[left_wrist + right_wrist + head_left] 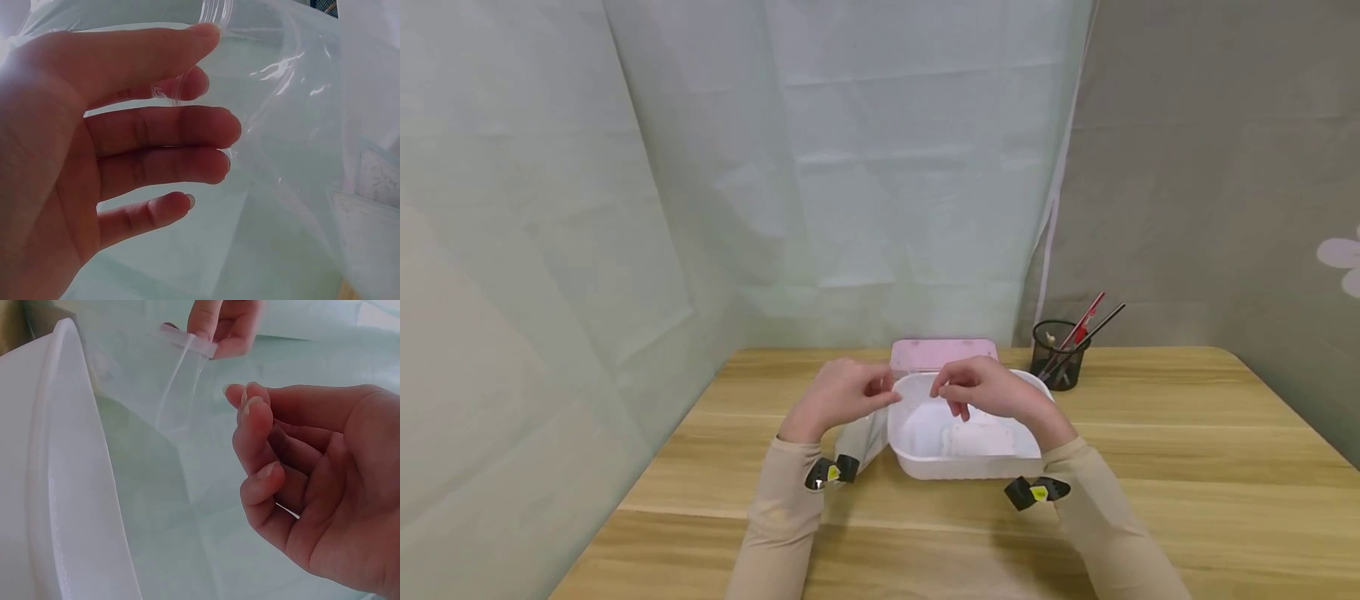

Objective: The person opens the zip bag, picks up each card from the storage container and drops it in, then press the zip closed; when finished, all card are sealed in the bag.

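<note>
While our left hand [842, 393] pinches the clear zip bag [178, 381] at the white tub's [925, 462] 9 o'clock rim | right hand [992, 392] loosely curled, holding nothing | step: likely opening the bag | next: grip opposite lip.

Head view: from above, facing forward and down over the table [1150, 433]. Wrist views: very near, each beside its own fingers [187, 128]. Shared between all three: the clear plastic bag [178, 381].

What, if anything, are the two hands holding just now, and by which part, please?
The left hand pinches a clear plastic zip bag by its top sealing edge, thumb against forefinger. The right hand holds nothing, its fingers loosely curled beside the white tub.
</note>
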